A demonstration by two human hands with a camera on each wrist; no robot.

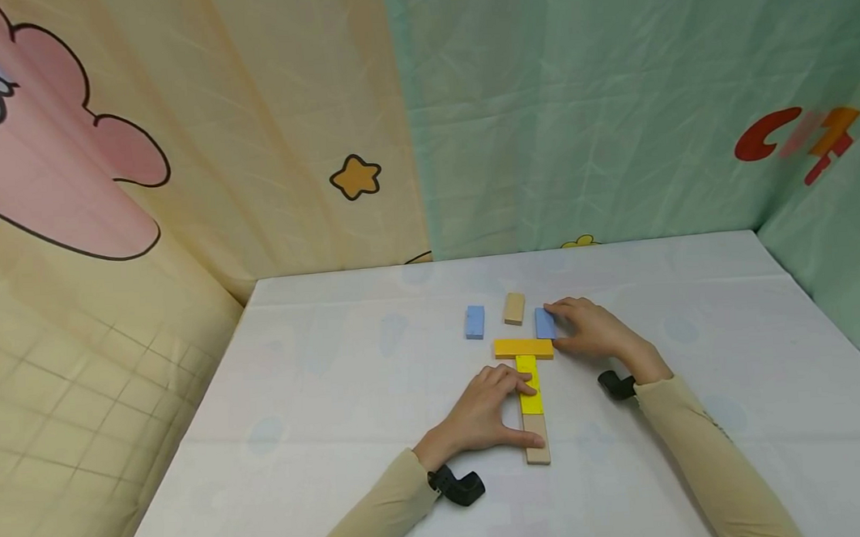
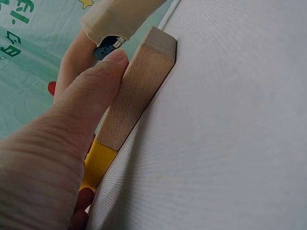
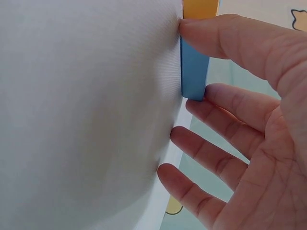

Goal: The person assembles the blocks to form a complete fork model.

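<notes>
A blue block [image 1: 544, 324] lies at the right end of an orange block [image 1: 523, 348], on its far side. My right hand [image 1: 597, 329] pinches this blue block between thumb and index finger; its other fingers are spread in the right wrist view. Below the orange block's middle runs a bright yellow block [image 1: 525, 364], then a plain wooden block [image 1: 538, 456], end to end toward me. My left hand [image 1: 481, 412] rests over this stem from the left, fingertips on the yellow block. Its thumb lies on the wooden block [image 2: 136, 91], as the left wrist view shows.
Beyond the orange block, a second blue block [image 1: 475, 322] lies to the left and a small wooden block [image 1: 514, 309] near the middle. All lie on a white-covered table [image 1: 319, 372]. Printed curtains [image 1: 576, 131] hang behind its far edge.
</notes>
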